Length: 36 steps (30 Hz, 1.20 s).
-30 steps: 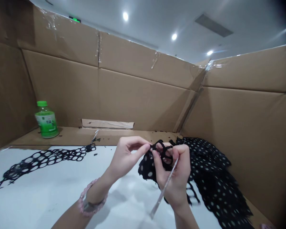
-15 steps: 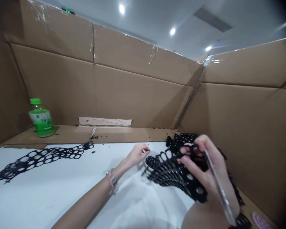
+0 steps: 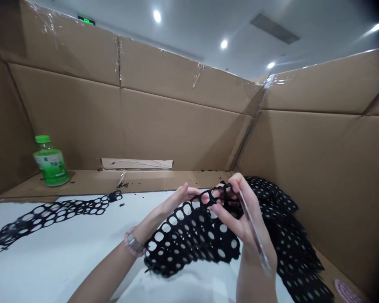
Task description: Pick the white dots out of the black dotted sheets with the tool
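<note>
A piece of black mesh fabric (image 3: 189, 235) with round holes hangs over the white surface. My right hand (image 3: 244, 219) is closed on its upper edge, pinching it between thumb and fingers. A thin silvery tool (image 3: 252, 227) also sits in this hand, slanting down past the wrist; its tip is hidden, so its exact kind is unclear. My left hand (image 3: 183, 195) reaches to the fabric's top edge, with its fingers stretched out and partly behind the mesh. A bracelet or watch is on the left wrist.
Folded black perforated fabric (image 3: 290, 240) is piled on the right. A strip of black mesh (image 3: 57, 214) lies on the left. Behind it stands a green-capped bottle (image 3: 52, 166). Cardboard walls (image 3: 183, 126) enclose the white work surface (image 3: 91, 248). Small black scraps (image 3: 123, 185) dot the back ledge.
My right hand has moved left with the mesh fabric and the tool, away from the pile. The fabric now spreads out in front of me. My left hand has opened from a pinch and meets its edge.
</note>
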Each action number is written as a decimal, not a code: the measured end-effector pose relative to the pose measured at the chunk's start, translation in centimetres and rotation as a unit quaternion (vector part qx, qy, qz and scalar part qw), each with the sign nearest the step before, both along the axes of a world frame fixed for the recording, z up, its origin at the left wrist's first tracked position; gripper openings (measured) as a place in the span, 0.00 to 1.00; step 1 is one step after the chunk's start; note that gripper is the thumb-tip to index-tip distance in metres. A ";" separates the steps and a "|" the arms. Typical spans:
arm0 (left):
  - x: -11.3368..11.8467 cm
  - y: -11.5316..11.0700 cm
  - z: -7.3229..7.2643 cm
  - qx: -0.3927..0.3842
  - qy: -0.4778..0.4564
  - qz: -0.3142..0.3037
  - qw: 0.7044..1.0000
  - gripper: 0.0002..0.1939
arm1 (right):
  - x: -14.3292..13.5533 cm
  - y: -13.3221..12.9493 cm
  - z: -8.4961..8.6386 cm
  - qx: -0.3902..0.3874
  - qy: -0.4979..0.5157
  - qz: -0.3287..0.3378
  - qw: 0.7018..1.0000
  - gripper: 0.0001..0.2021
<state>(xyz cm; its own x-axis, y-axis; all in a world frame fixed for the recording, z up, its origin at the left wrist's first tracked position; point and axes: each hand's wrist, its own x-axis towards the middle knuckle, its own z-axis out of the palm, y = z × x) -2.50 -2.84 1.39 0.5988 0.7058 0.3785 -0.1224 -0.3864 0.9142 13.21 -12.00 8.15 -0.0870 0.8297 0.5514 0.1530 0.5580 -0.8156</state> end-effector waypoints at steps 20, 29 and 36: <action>-3.4 -4.0 4.5 0.159 -0.080 0.175 0.968 0.14 | -3.3 1.1 -1.0 -0.023 0.106 0.019 0.994 0.16; -2.8 -5.7 4.5 0.169 -0.064 0.195 0.964 0.07 | -5.3 0.5 -1.7 0.098 0.097 -0.098 0.986 0.17; -3.0 -2.8 3.6 0.039 -0.090 0.171 0.980 0.17 | -4.0 0.9 -1.2 0.086 0.081 -0.105 0.987 0.15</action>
<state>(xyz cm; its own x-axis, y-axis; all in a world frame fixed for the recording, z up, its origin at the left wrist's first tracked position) -5.49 -5.62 4.95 0.2497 0.8181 0.5180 -0.1304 -0.5017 0.8552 9.19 -11.10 6.93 0.1772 0.7126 0.6788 0.1553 0.6609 -0.7343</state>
